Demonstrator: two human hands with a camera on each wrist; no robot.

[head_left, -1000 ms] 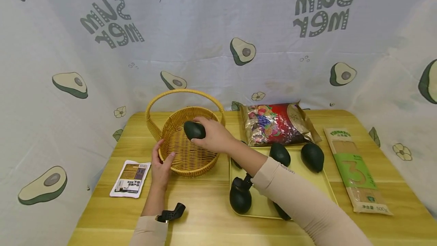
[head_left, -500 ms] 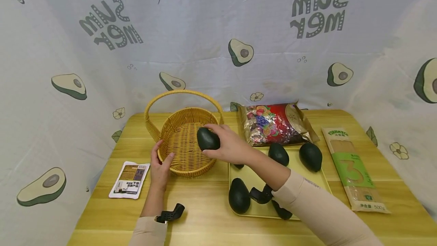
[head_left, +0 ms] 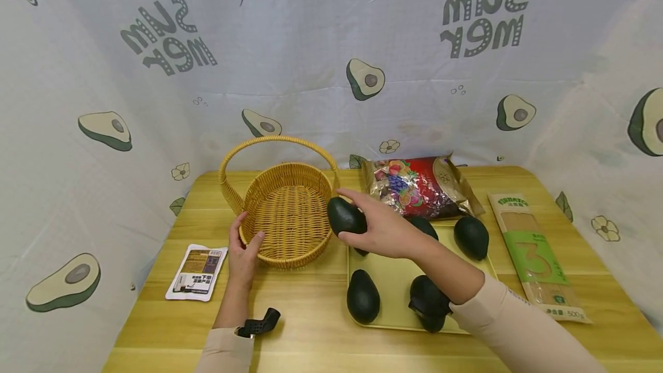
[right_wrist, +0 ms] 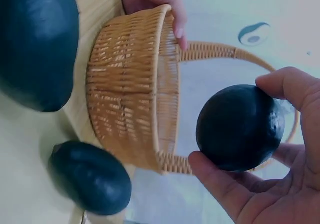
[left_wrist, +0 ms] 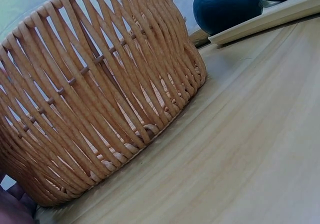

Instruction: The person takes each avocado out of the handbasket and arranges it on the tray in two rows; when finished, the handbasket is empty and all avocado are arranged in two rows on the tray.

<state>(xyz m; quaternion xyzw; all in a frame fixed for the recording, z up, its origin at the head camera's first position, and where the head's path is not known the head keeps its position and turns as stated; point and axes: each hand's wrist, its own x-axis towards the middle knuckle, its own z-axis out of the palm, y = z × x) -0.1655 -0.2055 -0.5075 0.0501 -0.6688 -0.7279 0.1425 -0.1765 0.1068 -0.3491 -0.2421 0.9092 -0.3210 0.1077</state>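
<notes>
The right hand [head_left: 385,229] curls its fingers and thumb round a dark avocado [head_left: 346,217], held just beside the right rim of the wicker basket [head_left: 287,212], above the table [head_left: 311,315]. The left hand [head_left: 243,249] grips the basket's near rim, thumb inside. Around them lie a yellow tray [head_left: 393,281] bearing more avocados, a candy bag [head_left: 419,187], a noodle packet [head_left: 538,255] and a small sachet [head_left: 198,271]. The right forearm hides part of the tray.
</notes>
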